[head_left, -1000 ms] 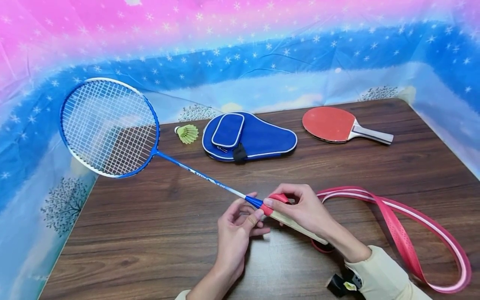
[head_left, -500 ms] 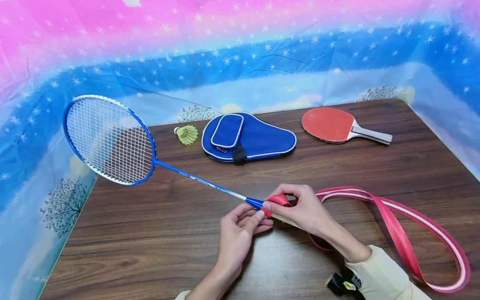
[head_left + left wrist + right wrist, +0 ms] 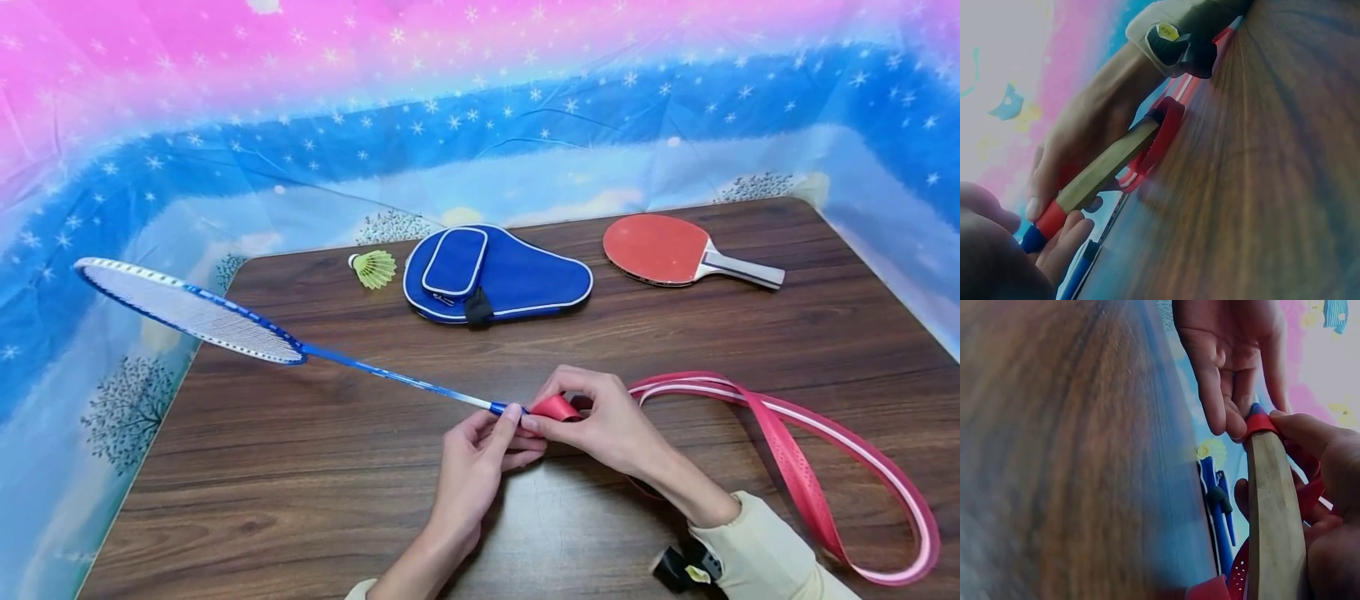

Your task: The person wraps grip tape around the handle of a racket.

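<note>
A blue-and-white badminton racket (image 3: 393, 375) slants across the head view, its strung head at far left seen nearly edge-on. My left hand (image 3: 476, 467) pinches it at the blue cone, thumb on top. With thumb and fingers, my right hand (image 3: 607, 421) holds red grip tape (image 3: 555, 408) against the top of the handle. A red band circles the handle there, and below it the wood (image 3: 1110, 165) is bare in the left wrist view. The tape's long tail (image 3: 798, 471) loops over the table to the right, its back showing a white stripe.
Along the back of the brown wooden table (image 3: 300, 467) lie a yellow shuttlecock (image 3: 373, 269), a blue paddle case (image 3: 517, 279) and a red table tennis paddle (image 3: 660, 250). A snowflake-patterned cloth (image 3: 480, 108) hangs behind.
The racket has rolled about its shaft, its head dropping and turning from face-on to nearly edge-on. My left thumb has shifted up onto the cone. The right hand stays almost in place.
</note>
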Demonstrator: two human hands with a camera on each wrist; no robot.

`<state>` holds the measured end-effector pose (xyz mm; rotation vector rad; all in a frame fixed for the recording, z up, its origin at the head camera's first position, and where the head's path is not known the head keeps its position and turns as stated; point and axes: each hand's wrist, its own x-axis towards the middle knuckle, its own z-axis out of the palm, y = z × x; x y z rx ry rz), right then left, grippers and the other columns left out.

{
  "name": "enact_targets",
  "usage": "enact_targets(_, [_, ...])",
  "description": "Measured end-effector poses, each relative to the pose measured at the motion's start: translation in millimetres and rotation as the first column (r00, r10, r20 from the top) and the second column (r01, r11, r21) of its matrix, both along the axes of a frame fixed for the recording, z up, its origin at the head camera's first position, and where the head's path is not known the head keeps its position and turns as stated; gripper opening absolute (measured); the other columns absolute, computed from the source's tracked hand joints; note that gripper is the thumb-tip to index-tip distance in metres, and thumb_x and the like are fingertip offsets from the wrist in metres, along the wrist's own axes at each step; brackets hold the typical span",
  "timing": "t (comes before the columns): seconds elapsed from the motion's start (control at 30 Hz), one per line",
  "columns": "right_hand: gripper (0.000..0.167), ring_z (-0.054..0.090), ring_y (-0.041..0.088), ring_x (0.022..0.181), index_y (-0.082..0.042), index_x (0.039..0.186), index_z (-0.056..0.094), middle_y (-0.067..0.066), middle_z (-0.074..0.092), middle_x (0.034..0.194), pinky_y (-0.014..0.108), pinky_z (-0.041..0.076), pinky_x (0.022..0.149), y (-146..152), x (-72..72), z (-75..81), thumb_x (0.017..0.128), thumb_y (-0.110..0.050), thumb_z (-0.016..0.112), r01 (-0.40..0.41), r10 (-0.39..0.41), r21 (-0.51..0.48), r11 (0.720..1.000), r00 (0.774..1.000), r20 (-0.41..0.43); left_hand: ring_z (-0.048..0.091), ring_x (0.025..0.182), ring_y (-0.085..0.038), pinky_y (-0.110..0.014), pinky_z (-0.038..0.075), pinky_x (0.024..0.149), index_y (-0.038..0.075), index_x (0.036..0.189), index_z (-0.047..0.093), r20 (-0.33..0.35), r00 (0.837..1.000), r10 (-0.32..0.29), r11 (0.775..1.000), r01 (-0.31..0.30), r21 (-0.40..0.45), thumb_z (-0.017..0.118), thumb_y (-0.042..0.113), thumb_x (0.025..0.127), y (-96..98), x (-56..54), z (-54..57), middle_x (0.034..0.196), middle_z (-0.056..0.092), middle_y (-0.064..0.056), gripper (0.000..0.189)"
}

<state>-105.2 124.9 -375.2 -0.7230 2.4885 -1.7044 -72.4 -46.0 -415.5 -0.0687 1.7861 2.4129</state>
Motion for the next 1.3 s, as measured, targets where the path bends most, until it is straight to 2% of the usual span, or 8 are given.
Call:
enact_targets(0.2, [0.013, 0.055, 0.014, 0.068, -0.016, 0.087, 0.073, -0.003, 0.064, 0.079, 0.03, 0.044, 0.057, 0.6, 0.5, 0.3, 0.08, -0.01, 0.082, -0.024, 0.025, 0.018, 1.0, 0.999, -0.027, 0.07, 0.085, -0.036, -0.043, 0.057, 0.078, -0.011, 0.113, 0.06, -0.013, 1.0, -0.009, 1.0, 0.01, 0.017, 0.064, 0.022, 0.097, -2.6, 0.3, -2.4, 0.093, 0.07, -0.024, 0.037])
enact_targets(0.33, [0.01, 0.058, 0.015, 0.071, -0.018, 0.089, 0.074, -0.003, 0.066, 0.081, 0.031, 0.046, 0.06, 4.8, -1.7, -4.1, 0.083, -0.015, 0.08, -0.02, 0.02, 0.017, 1.0, 0.999, 0.046, 0.07, 0.086, -0.038, -0.044, 0.057, 0.079, -0.012, 0.114, 0.06, -0.02, 1.0, -0.023, 0.999, 0.023, 0.03, 0.064, 0.02, 0.097, -2.6, 0.0, -1.9, 0.094, 0.07, -0.025, 0.036])
enact_targets(0.5, [0.007, 0.06, 0.018, 0.076, -0.024, 0.092, 0.074, -0.004, 0.07, 0.088, 0.029, 0.048, 0.062, 14.1, -10.3, -20.2, 0.086, -0.027, 0.077, -0.029, 0.029, 0.001, 1.0, 0.988, 0.151, 0.069, 0.089, -0.041, -0.045, 0.056, 0.08, -0.013, 0.113, 0.059, -0.053, 0.998, -0.033, 0.998, 0.036, 0.047, 0.063, 0.017, 0.097, -2.1, -0.4, -1.7, 0.094, 0.069, -0.028, 0.034])
enact_targets(0.77, [0.014, 0.058, 0.016, 0.07, -0.026, 0.089, 0.073, -0.001, 0.066, 0.078, 0.028, 0.047, 0.059, 20.9, -16.7, -28.6, 0.085, -0.039, 0.076, -0.006, 0.0, 0.028, 1.0, 0.981, 0.194, 0.07, 0.088, -0.035, -0.045, 0.056, 0.081, -0.012, 0.114, 0.06, -0.065, 0.997, -0.05, 0.997, 0.054, 0.057, 0.063, 0.013, 0.097, -3.8, -0.4, -2.5, 0.097, 0.069, -0.026, 0.031])
enact_targets(0.97, [0.013, 0.059, 0.015, 0.07, -0.024, 0.088, 0.072, -0.001, 0.065, 0.078, 0.028, 0.048, 0.059, 21.0, -19.1, -32.0, 0.085, -0.036, 0.077, -0.014, 0.013, 0.004, 1.0, 0.981, 0.195, 0.069, 0.095, -0.034, -0.044, 0.055, 0.083, -0.011, 0.115, 0.06, -0.097, 0.993, -0.063, 0.997, 0.067, 0.034, 0.063, 0.013, 0.097, -4.1, -1.3, -3.7, 0.102, 0.068, -0.026, 0.03])
enact_targets(1.17, [0.014, 0.06, 0.017, 0.074, -0.023, 0.09, 0.073, 0.001, 0.066, 0.081, 0.029, 0.049, 0.062, 21.0, -20.3, -34.6, 0.084, -0.034, 0.079, -0.011, 0.017, -0.03, 0.999, 0.974, 0.224, 0.067, 0.098, -0.034, -0.046, 0.057, 0.078, -0.007, 0.12, 0.059, -0.101, 0.993, -0.059, 0.998, 0.06, 0.001, 0.062, 0.011, 0.097, -4.3, -1.5, -3.6, 0.108, 0.067, -0.022, 0.03])
enact_targets(1.3, [0.016, 0.062, 0.02, 0.077, -0.022, 0.092, 0.073, 0.002, 0.068, 0.083, 0.029, 0.049, 0.063, 21.0, -20.1, -32.9, 0.082, -0.033, 0.08, -0.001, 0.01, -0.038, 0.999, 0.97, 0.243, 0.067, 0.1, -0.033, -0.045, 0.056, 0.08, -0.009, 0.122, 0.055, -0.101, 0.992, -0.071, 0.997, 0.071, 0.003, 0.062, 0.008, 0.097, -5.4, -1.8, -0.3, 0.111, 0.065, -0.022, 0.032])
